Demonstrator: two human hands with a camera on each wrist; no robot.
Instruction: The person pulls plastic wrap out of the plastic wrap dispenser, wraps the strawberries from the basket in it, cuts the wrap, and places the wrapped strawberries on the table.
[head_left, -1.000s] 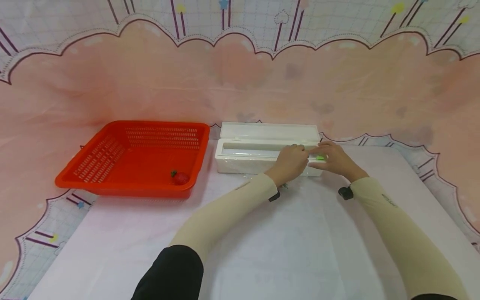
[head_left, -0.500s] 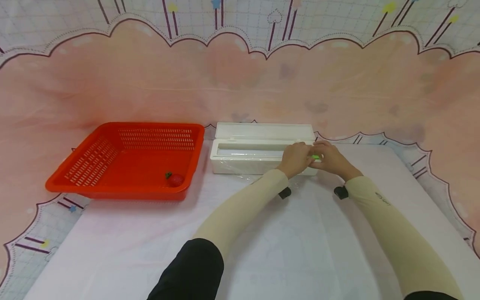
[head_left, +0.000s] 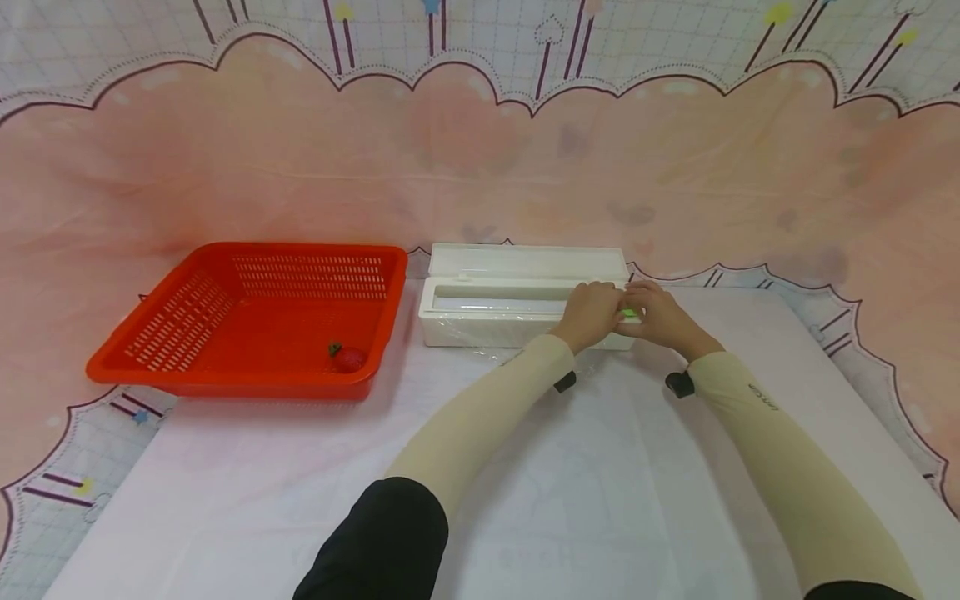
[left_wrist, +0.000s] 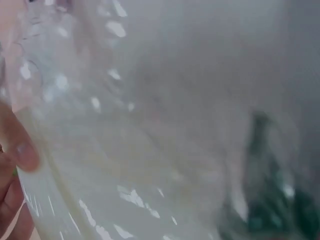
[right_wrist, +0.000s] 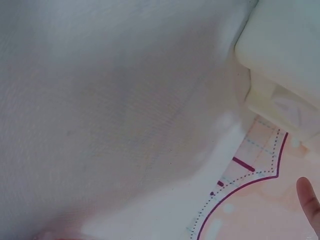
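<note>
A long white cling film dispenser (head_left: 495, 329) stands with its lid (head_left: 525, 260) raised. Both hands meet at its right end. My right hand (head_left: 660, 318) has its fingers and thumb about a small green slider (head_left: 627, 314) on the front edge. My left hand (head_left: 592, 312) lies over the same edge with curled fingers beside the slider; what they grip is hidden. Clear cling film (left_wrist: 135, 195) hangs down the front, wrinkled and shiny in the left wrist view. At lower right there, a dark green leafy thing (left_wrist: 270, 200) shows, blurred.
To the left stands a red plastic basket (head_left: 300, 387) with slotted walls, holding one strawberry (head_left: 349, 359). A white cloth (head_left: 600, 500) covers the table. Behind it hangs a peach patterned backdrop (head_left: 450, 183). The dispenser's end (right_wrist: 280, 95) appears in the right wrist view.
My left hand has shifted a little along the dispenser's edge towards my right hand, its forearm swinging right. The head view has drifted slightly; in the last half second hardly anything moved.
</note>
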